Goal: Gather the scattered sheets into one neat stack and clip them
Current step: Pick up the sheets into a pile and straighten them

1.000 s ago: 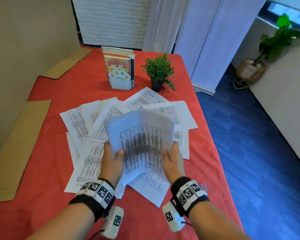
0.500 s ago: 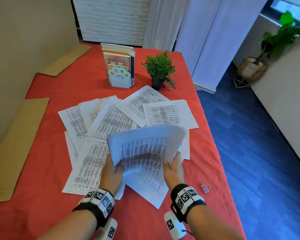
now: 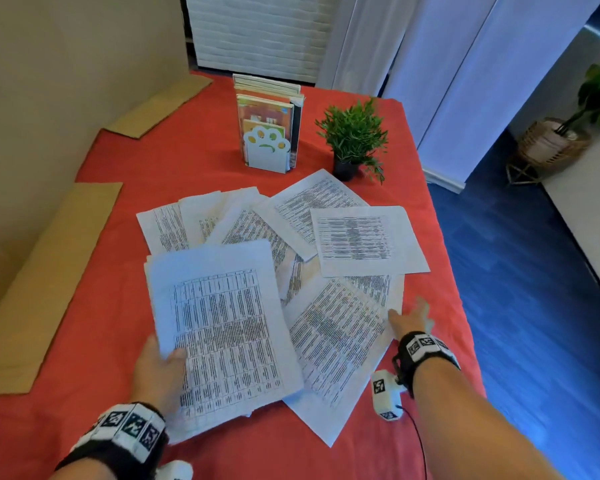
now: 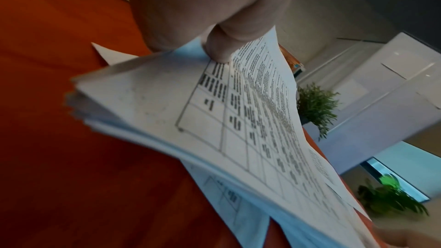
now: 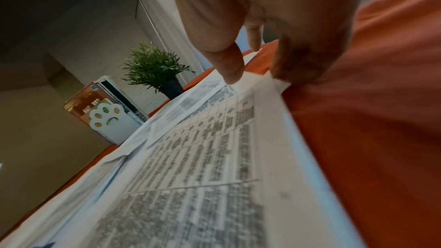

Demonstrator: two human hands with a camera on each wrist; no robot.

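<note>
Sheets lay fanned across mid-desk; a gathered stack sat toward the near edge, pinched at its left edge by left hand. Right hand, fingers loosely extended, pressed a loose sheet's right corner.

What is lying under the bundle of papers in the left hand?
Under the bundle, which the left hand grips, more printed sheets lie on the red cloth. Their edges stick out beside it. How many sheets it covers cannot be seen.
</note>
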